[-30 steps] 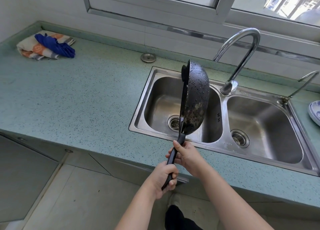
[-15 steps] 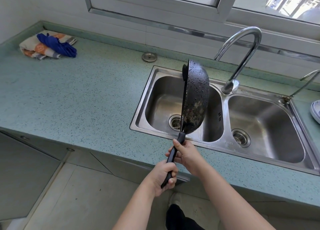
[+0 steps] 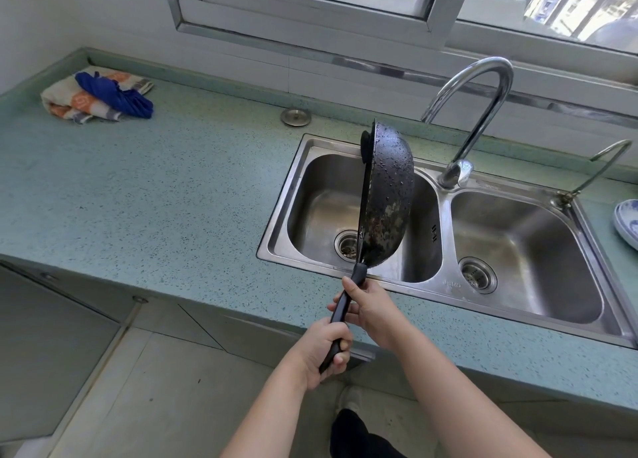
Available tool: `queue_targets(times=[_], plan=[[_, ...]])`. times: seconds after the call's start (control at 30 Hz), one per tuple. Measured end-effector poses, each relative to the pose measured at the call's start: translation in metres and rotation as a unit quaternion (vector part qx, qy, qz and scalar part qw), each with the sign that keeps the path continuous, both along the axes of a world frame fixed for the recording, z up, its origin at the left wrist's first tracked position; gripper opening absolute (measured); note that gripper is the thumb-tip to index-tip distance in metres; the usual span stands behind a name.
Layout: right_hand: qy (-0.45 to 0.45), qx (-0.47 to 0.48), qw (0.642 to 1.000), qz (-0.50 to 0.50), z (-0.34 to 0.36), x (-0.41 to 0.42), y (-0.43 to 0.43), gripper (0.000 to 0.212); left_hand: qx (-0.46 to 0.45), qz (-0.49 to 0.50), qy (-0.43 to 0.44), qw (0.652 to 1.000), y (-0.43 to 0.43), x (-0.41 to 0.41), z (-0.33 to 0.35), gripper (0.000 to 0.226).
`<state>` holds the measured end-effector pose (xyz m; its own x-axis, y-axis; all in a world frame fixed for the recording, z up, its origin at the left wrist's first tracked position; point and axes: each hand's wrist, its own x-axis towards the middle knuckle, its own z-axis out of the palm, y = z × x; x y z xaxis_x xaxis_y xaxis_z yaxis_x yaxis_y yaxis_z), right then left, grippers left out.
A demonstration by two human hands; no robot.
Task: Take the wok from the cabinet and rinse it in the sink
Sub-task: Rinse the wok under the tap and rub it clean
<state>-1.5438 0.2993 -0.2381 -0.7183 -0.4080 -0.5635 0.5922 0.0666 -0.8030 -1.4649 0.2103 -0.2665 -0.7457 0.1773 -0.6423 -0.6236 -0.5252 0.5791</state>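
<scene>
Both hands on the wok handle (image 3: 346,298), wok (image 3: 388,195) held up over the left basin of the sink (image 3: 280,212), above the drain, not touching the steel. Wok turned on edge, nearly upright: rim and inside face left, dark outer bottom faces right toward the faucet (image 3: 483,102). Water drops all over the outer shell, pale worn patches low on it. Handle slopes down toward the person.

Left hand (image 3: 322,350): clenched in a full fist round the lower end of the handle, knuckles to the left, forearm coming up from the bottom edge. Right hand (image 3: 373,305): grasping the handle higher up, just under the wok, thumb laid along the handle pointing up, fingers wrapped behind, forearm running in from bottom right. The two hands sit close, one above the other.

Sink is a double steel one set in the green speckled surface (image 3: 145,188). On the surface far left: folded patterned towel (image 3: 65,104) with a blue cloth (image 3: 119,95) on top. Round metal stopper (image 3: 296,117) lies behind the sink near the wall. Small second tap (image 3: 602,166) at the right corner, blue-white plate (image 3: 628,223) at the right edge, cut off
</scene>
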Motion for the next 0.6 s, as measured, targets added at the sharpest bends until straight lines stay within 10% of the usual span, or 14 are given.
queue_targets(times=[0.6], plan=[[-0.011, 0.000, 1.000, 0.003, 0.0026, 0.0007, -0.0004, 0.019, 0.000, -0.002, 0.002, 1.000, -0.0012, -0.0002, -0.0025, 0.017]])
